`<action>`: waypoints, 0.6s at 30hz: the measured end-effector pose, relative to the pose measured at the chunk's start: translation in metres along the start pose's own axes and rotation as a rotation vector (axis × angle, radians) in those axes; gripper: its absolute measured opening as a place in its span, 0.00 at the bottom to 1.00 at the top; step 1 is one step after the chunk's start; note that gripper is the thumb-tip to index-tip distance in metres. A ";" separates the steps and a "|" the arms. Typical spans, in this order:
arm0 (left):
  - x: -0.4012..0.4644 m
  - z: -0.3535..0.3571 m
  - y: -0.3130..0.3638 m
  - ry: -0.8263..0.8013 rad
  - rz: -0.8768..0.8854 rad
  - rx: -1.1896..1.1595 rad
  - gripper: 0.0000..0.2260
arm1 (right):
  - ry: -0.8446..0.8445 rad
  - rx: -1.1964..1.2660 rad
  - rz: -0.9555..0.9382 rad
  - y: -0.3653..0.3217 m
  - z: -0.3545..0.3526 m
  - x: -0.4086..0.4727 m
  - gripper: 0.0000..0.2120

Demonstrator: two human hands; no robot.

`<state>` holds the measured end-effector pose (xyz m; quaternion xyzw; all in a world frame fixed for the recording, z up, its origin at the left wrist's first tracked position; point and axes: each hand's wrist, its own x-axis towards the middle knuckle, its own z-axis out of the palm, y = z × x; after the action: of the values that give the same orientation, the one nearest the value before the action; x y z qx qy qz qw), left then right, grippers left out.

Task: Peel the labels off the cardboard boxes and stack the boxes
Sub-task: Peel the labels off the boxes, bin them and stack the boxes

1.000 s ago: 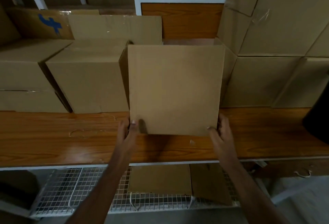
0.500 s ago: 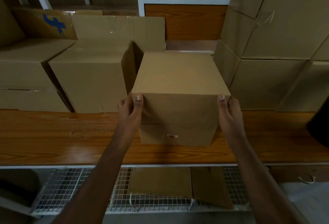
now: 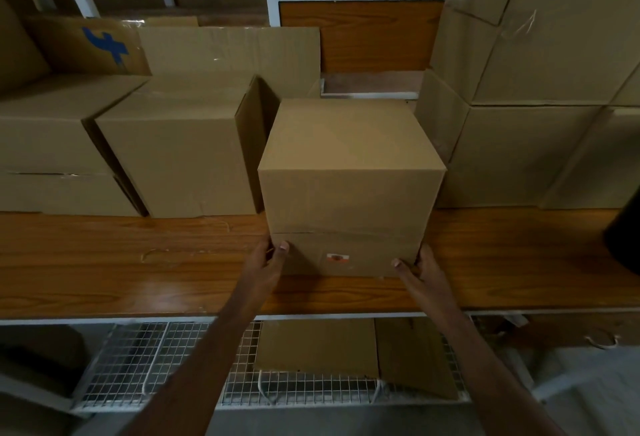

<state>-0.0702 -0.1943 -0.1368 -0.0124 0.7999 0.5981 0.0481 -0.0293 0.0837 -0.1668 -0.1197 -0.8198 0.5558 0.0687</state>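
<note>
I have the plain brown cardboard box (image 3: 349,172) sitting on the glossy wood-grain tabletop (image 3: 138,272), between the row of larger brown cartons on my left (image 3: 173,151) and the tall stack of brown cartons on my right (image 3: 519,151). My left hand (image 3: 266,264) grips its lower near-left corner, thumb on the front face and the fingers (image 3: 283,247) curled round the edge; my right hand (image 3: 420,269) holds the lower near-right corner, fingertips curled onto the front. On the lower front flap, between my hands, I can see a small white label with a reddish mark (image 3: 337,257), torn-looking and too small to read. My worry is that label: it looks partly shredded, so I judge that a quick pull would tear it further and leave paper and glue behind, or lift the top ply of the cardboard. The box also seems light, so picking at the label with one hand could let it slide on the smooth surface toward the near edge, above the white wire-mesh shelf (image 3: 166,363) below. The front flap seam looks slightly open, and pressing there could push the flap inward. In this dim light I could easily miss other labels on the hidden faces.
</note>
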 end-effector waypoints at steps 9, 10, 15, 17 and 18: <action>-0.004 -0.001 0.033 0.046 0.070 -0.033 0.19 | 0.055 -0.075 -0.117 -0.035 -0.011 -0.003 0.21; -0.003 -0.004 0.043 0.058 0.094 -0.040 0.21 | 0.078 -0.079 -0.140 -0.047 -0.015 -0.003 0.20; -0.007 -0.022 0.090 0.095 0.198 -0.057 0.22 | 0.160 -0.005 -0.235 -0.100 -0.034 -0.007 0.19; -0.011 -0.027 0.106 0.101 0.197 -0.066 0.21 | 0.181 0.018 -0.268 -0.116 -0.039 -0.011 0.18; -0.011 -0.030 0.113 0.108 0.184 -0.062 0.20 | 0.193 0.015 -0.281 -0.124 -0.041 -0.013 0.17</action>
<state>-0.0696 -0.1911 -0.0194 0.0275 0.7801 0.6230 -0.0508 -0.0212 0.0731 -0.0359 -0.0563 -0.8138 0.5330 0.2248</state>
